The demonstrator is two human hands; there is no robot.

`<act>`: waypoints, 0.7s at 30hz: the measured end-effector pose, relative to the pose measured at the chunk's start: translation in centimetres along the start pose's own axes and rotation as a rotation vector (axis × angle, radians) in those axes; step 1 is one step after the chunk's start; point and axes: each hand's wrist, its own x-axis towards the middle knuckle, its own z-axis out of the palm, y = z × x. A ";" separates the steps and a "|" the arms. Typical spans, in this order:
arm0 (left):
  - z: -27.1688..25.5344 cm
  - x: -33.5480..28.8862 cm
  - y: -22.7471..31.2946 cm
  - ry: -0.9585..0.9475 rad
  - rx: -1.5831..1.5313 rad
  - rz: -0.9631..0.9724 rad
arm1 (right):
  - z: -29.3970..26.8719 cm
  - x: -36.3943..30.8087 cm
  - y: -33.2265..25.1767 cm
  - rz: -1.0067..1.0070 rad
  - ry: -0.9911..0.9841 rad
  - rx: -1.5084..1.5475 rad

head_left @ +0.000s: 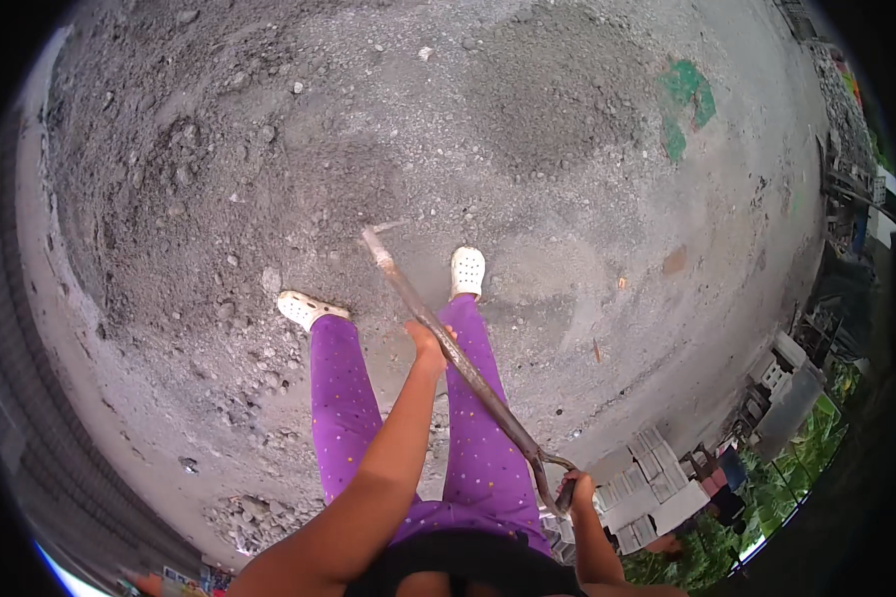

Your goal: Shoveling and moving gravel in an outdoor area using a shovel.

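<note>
A shovel (493,403) with a long brown shaft slants from lower right to upper left in front of my legs. My left hand (428,341) is closed around the middle of its shaft. At the near end, my right hand (579,490) grips the D-shaped handle. The far end of the shaft is pale and dusty, close to the gravel between and beyond my feet. The blade blends into the grey ground, so its outline and any load on it are hard to make out.
Loose gravel (184,159) lies heaped at the left, and a darker gravel patch (558,90) is farther ahead. A green scrap (689,92) lies on the ground at the far right. Stacked grey blocks (652,478) stand at the near right. My white clogs (467,271) rest on the ground.
</note>
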 end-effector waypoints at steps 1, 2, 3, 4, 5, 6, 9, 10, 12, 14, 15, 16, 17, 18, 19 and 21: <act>2.2 0.0 -1.6 -0.053 0.133 0.022 | -1.5 1.0 0.9 0.008 -0.010 0.044; 4.1 -0.2 -2.8 -0.070 0.174 0.035 | -2.5 2.2 1.9 0.112 -0.107 0.057; 5.7 0.1 -3.7 -0.119 0.283 0.097 | -2.9 3.2 2.9 0.213 -0.211 0.072; 7.2 -0.6 -5.0 -0.167 0.391 0.148 | -3.4 3.5 4.1 0.218 -0.218 0.115; 8.4 -1.3 -5.8 -0.175 0.515 0.174 | -3.5 3.8 5.3 0.299 -0.275 0.096; 9.0 -1.7 -6.0 -0.183 0.541 0.191 | -3.4 4.0 5.8 0.376 -0.343 0.062; 10.9 -4.6 -5.8 -0.255 0.699 0.166 | -4.3 4.4 4.7 0.414 -0.401 0.078; 10.8 -4.9 -4.7 -0.248 0.699 0.207 | -3.7 4.1 3.5 0.410 -0.424 0.072; 11.0 -5.8 -2.4 -0.240 0.598 0.194 | -3.7 3.3 -0.5 0.295 -0.463 0.063; 13.1 -10.2 -2.1 -0.205 0.618 0.335 | -4.2 2.5 -5.2 0.175 -0.385 0.244; 13.7 -11.9 -1.0 -0.215 0.572 0.364 | -3.9 1.6 -8.4 0.071 -0.350 0.257; 14.1 -13.6 0.5 -0.220 0.518 0.391 | -3.4 0.4 -11.9 -0.031 -0.316 0.265; 14.6 -15.5 2.4 -0.274 0.417 0.338 | -2.9 -1.4 -15.7 -0.204 -0.314 0.265; 15.3 -18.0 3.9 -0.282 0.388 0.365 | -2.4 -3.6 -19.5 -0.380 -0.308 0.267; 16.3 -20.7 5.4 -0.372 0.326 0.400 | -1.7 -5.7 -22.6 -0.571 -0.320 0.334; 17.4 -24.3 9.6 -0.524 0.221 0.519 | 0.4 -12.0 -29.5 -0.953 -0.382 0.379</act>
